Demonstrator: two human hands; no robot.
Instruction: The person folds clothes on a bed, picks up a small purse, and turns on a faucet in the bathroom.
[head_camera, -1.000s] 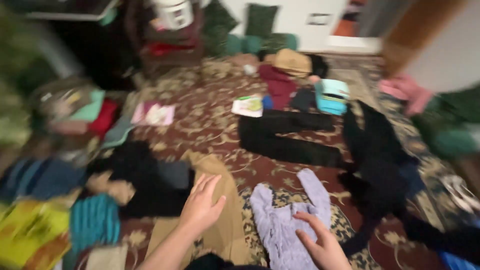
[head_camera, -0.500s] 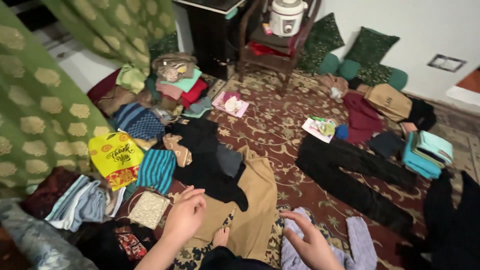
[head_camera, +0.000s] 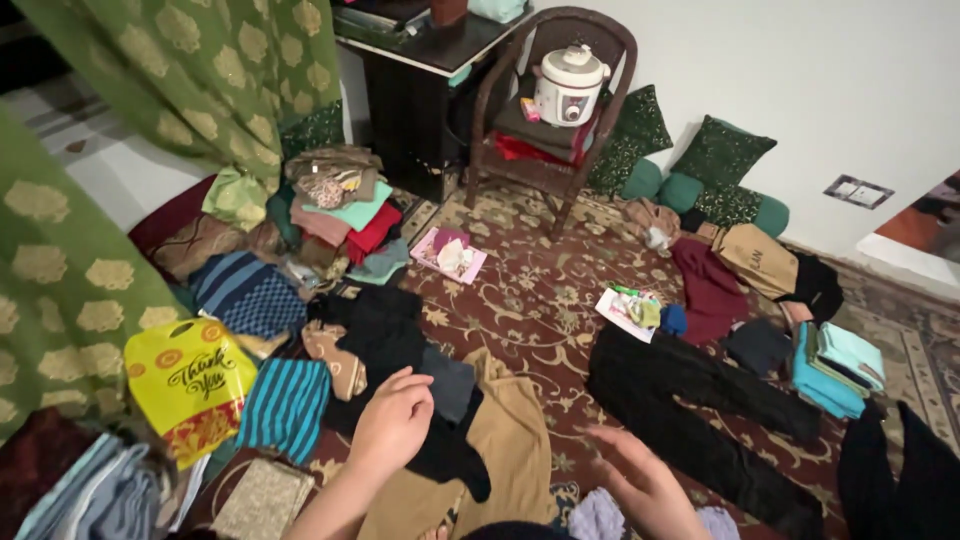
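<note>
Carpet (head_camera: 540, 290): maroon pile, cream floral scrolls, covers the floor.
Curtain (head_camera: 70, 270): green cloth, gold medallions, draped at left.
Black trousers (head_camera: 700, 410): matte, laid flat, legs long.
Tan garment (head_camera: 510, 450): soft, creased, spread between both hands.
Black garment (head_camera: 390, 340): limp heap, overlapping the tan garment's upper edge.
Striped teal knit (head_camera: 288, 405): folded oblong.
Yellow plastic bag (head_camera: 190, 385): glossy, crumpled.
Left hand (head_camera: 392, 422): fingers loosely curled, empty, over the black garment's edge.
Right hand (head_camera: 640, 480): open, fingers spread, empty, blurred, beside the tan garment.
</note>
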